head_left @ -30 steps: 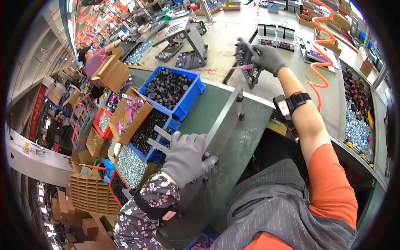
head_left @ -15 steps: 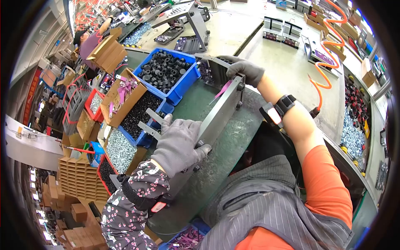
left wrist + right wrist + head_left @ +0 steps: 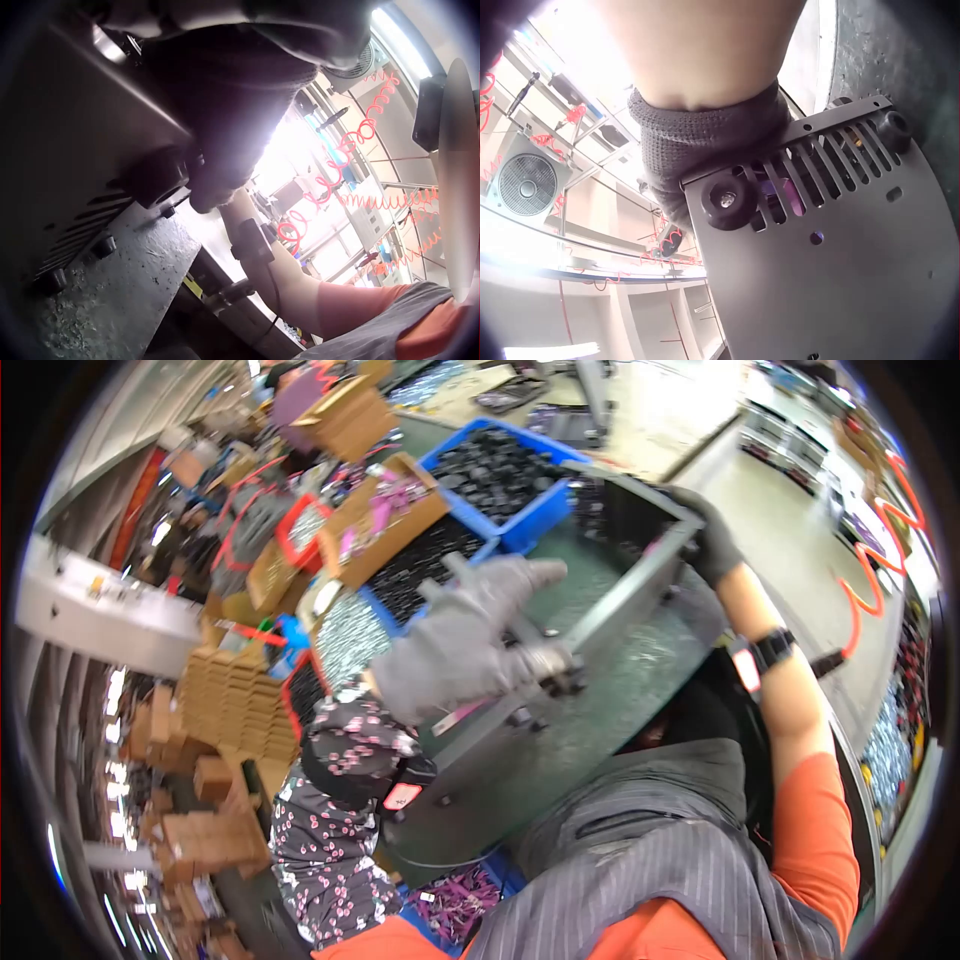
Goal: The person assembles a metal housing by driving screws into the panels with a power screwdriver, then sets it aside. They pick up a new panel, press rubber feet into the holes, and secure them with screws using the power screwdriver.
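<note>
A grey sheet-metal panel (image 3: pixel 620 605) with black rubber feet (image 3: pixel 727 200) and vent slots (image 3: pixel 840 169) stands on edge over the green bench top. My gloved left hand (image 3: pixel 450 645), blurred, lies across its near half, thumb and forefinger spread apart. In the left wrist view that hand is mostly in shadow beside a rubber foot (image 3: pixel 157 176). My gloved right hand (image 3: pixel 710 540) grips a dark end plate (image 3: pixel 630 510) at the panel's far end; its fingers are largely hidden. Purple strap shows through the slots in the right wrist view.
Beyond the panel stand a blue bin of black rubber parts (image 3: pixel 495 475), a bin of small black parts (image 3: pixel 415 570), a carton (image 3: pixel 385 525) with purple strips and a heap of screws (image 3: pixel 350 635). An orange coiled hose (image 3: pixel 850 595) hangs right.
My right hand has brought the dark end plate from the far table to the panel's far end. My left hand has shifted on the panel and spread its fingers.
</note>
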Action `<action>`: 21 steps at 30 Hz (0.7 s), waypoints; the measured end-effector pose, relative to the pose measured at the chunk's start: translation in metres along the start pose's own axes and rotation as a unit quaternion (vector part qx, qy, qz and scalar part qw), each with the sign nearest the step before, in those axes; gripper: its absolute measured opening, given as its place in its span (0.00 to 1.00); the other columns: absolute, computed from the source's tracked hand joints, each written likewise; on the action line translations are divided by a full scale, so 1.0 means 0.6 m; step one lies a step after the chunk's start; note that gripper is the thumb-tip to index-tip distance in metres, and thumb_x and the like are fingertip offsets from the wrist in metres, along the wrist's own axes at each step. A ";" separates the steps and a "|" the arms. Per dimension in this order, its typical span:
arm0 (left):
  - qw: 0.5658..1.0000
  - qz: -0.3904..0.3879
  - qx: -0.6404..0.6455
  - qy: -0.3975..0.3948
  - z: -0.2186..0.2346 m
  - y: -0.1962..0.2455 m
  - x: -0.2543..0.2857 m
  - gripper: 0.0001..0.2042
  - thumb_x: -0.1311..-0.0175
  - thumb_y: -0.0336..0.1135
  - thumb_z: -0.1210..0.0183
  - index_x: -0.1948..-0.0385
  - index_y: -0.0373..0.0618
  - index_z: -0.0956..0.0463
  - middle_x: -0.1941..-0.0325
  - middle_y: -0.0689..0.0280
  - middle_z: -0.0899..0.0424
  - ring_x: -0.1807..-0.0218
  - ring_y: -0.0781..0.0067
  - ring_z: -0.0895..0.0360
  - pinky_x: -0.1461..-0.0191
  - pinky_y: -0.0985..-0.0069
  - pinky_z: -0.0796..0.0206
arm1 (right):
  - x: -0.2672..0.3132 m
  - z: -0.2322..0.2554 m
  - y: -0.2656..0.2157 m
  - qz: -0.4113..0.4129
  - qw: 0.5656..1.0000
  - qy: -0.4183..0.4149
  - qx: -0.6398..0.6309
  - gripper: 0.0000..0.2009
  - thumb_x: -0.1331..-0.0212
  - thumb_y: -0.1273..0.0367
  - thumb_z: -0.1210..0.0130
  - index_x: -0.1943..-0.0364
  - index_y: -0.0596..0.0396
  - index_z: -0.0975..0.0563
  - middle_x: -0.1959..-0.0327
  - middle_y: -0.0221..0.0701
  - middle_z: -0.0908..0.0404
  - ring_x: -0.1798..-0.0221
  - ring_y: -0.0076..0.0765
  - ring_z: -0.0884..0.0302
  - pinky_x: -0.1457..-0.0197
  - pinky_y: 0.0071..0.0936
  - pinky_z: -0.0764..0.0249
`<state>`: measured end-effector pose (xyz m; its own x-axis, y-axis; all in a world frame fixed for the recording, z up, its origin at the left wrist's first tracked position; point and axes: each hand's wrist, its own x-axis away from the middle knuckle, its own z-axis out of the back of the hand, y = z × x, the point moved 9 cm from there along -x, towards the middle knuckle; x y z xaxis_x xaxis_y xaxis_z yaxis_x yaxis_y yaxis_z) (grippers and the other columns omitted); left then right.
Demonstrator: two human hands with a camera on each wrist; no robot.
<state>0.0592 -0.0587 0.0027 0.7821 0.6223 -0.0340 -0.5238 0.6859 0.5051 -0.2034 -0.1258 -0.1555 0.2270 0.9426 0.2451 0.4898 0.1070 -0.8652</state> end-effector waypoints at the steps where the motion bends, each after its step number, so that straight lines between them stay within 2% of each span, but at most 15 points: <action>1: 0.996 -0.065 0.004 0.061 0.055 0.006 0.023 0.29 0.49 0.45 0.36 0.45 0.42 0.31 0.47 0.57 0.24 0.46 0.62 0.27 0.42 0.67 0.37 | 0.019 0.006 0.009 0.024 0.997 0.036 -0.064 0.22 0.44 0.59 0.48 0.47 0.55 0.28 0.52 0.33 0.23 0.52 0.30 0.27 0.45 0.31 0.31; 2: 0.994 0.031 0.019 0.105 0.104 -0.019 0.057 0.26 0.47 0.41 0.38 0.46 0.42 0.30 0.51 0.60 0.22 0.48 0.68 0.26 0.44 0.70 0.35 | -0.007 0.060 0.022 0.187 0.976 0.010 0.108 0.22 0.40 0.58 0.51 0.46 0.57 0.29 0.50 0.35 0.25 0.50 0.34 0.28 0.41 0.34 0.34; 3: 0.975 0.100 0.066 0.185 0.148 -0.057 0.101 0.21 0.42 0.38 0.40 0.47 0.42 0.28 0.51 0.62 0.22 0.50 0.74 0.26 0.46 0.75 0.34 | -0.020 0.099 0.047 0.346 0.899 -0.012 0.269 0.22 0.37 0.58 0.55 0.45 0.58 0.30 0.47 0.37 0.26 0.47 0.37 0.28 0.38 0.37 0.36; 4: 0.955 0.157 0.098 0.232 0.185 -0.114 0.152 0.17 0.37 0.35 0.44 0.48 0.41 0.28 0.50 0.64 0.22 0.50 0.77 0.26 0.47 0.78 0.34 | -0.019 0.136 0.072 0.254 0.965 0.008 0.070 0.22 0.35 0.58 0.56 0.45 0.60 0.32 0.45 0.40 0.28 0.45 0.40 0.30 0.36 0.39 0.37; 5: 0.943 0.199 0.040 0.263 0.216 -0.148 0.202 0.14 0.35 0.32 0.47 0.48 0.40 0.28 0.51 0.64 0.22 0.51 0.79 0.26 0.48 0.80 0.34 | -0.004 0.162 0.101 0.146 0.981 0.030 -0.128 0.22 0.34 0.59 0.58 0.44 0.62 0.33 0.44 0.42 0.30 0.42 0.43 0.32 0.34 0.41 0.39; 6: 0.919 0.255 0.054 0.297 0.231 -0.223 0.261 0.14 0.35 0.32 0.46 0.50 0.40 0.26 0.54 0.64 0.20 0.54 0.78 0.25 0.48 0.79 0.34 | 0.013 0.172 0.106 0.141 0.973 0.018 -0.184 0.23 0.34 0.59 0.58 0.44 0.63 0.33 0.44 0.43 0.30 0.40 0.44 0.34 0.33 0.43 0.40; 7: 0.911 0.288 0.033 0.294 0.233 -0.292 0.319 0.13 0.35 0.32 0.46 0.51 0.40 0.25 0.55 0.64 0.20 0.55 0.78 0.25 0.50 0.79 0.33 | 0.028 0.184 0.113 0.136 0.961 0.009 -0.239 0.23 0.34 0.58 0.57 0.44 0.63 0.33 0.44 0.45 0.30 0.39 0.46 0.35 0.33 0.44 0.41; 9: 0.885 0.380 -0.054 0.264 0.210 -0.369 0.401 0.14 0.37 0.35 0.44 0.52 0.39 0.25 0.56 0.62 0.18 0.54 0.74 0.24 0.49 0.76 0.33 | 0.054 0.176 0.118 0.151 0.962 -0.118 -0.194 0.23 0.34 0.58 0.58 0.44 0.64 0.33 0.44 0.45 0.29 0.40 0.46 0.34 0.33 0.46 0.41; 10: 0.864 0.428 -0.076 0.253 0.188 -0.432 0.454 0.15 0.38 0.35 0.42 0.51 0.40 0.25 0.57 0.63 0.18 0.54 0.75 0.23 0.51 0.78 0.32 | 0.072 0.167 0.120 0.135 0.968 -0.112 -0.180 0.23 0.34 0.58 0.58 0.44 0.63 0.32 0.45 0.44 0.29 0.41 0.46 0.33 0.33 0.47 0.41; 11: 0.849 0.466 -0.113 0.220 0.165 -0.471 0.484 0.16 0.39 0.36 0.41 0.50 0.41 0.25 0.55 0.60 0.18 0.53 0.70 0.22 0.48 0.75 0.33 | 0.086 0.156 0.118 0.133 0.969 -0.133 -0.160 0.22 0.34 0.57 0.57 0.45 0.62 0.31 0.46 0.43 0.27 0.42 0.45 0.32 0.34 0.45 0.40; 13: 0.850 0.474 -0.158 0.168 0.116 -0.503 0.504 0.21 0.38 0.43 0.44 0.45 0.44 0.29 0.49 0.51 0.22 0.46 0.57 0.25 0.40 0.70 0.37 | 0.098 0.159 0.127 0.098 0.981 -0.095 -0.137 0.21 0.34 0.57 0.56 0.48 0.60 0.29 0.52 0.38 0.24 0.45 0.42 0.29 0.37 0.43 0.36; 15: 0.827 0.487 -0.220 0.173 0.080 -0.544 0.521 0.22 0.36 0.47 0.47 0.44 0.45 0.31 0.50 0.52 0.22 0.46 0.56 0.26 0.39 0.69 0.38 | 0.124 0.147 0.121 0.066 0.985 -0.094 -0.132 0.20 0.35 0.57 0.56 0.50 0.59 0.28 0.54 0.35 0.24 0.47 0.40 0.28 0.40 0.40 0.34; 17: 0.828 0.500 -0.196 0.161 0.074 -0.541 0.517 0.21 0.36 0.48 0.48 0.46 0.46 0.30 0.52 0.53 0.22 0.48 0.56 0.25 0.41 0.69 0.37 | 0.163 0.143 0.117 0.030 0.988 -0.090 -0.123 0.19 0.35 0.57 0.55 0.51 0.58 0.27 0.57 0.33 0.23 0.50 0.38 0.27 0.44 0.37 0.32; 19: 0.827 0.514 -0.174 0.146 0.078 -0.524 0.507 0.20 0.36 0.48 0.48 0.48 0.46 0.30 0.54 0.53 0.21 0.50 0.56 0.24 0.44 0.68 0.35 | 0.212 0.139 0.120 -0.017 0.992 -0.114 -0.045 0.19 0.39 0.57 0.51 0.53 0.58 0.27 0.65 0.32 0.24 0.57 0.36 0.25 0.52 0.34 0.29; 21: 0.821 0.556 -0.078 0.106 0.064 -0.516 0.509 0.18 0.38 0.45 0.47 0.53 0.43 0.27 0.53 0.53 0.21 0.47 0.55 0.26 0.42 0.67 0.37 | 0.264 0.110 0.113 -0.067 0.966 -0.234 0.092 0.19 0.43 0.60 0.47 0.54 0.60 0.27 0.70 0.35 0.22 0.64 0.35 0.23 0.60 0.30 0.27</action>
<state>0.4732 -0.0954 -0.1307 -0.2764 0.9367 0.2150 -0.9238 -0.3206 0.2092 -0.1901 0.0518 -0.2041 -0.2540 0.9514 0.1740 0.3204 0.2525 -0.9130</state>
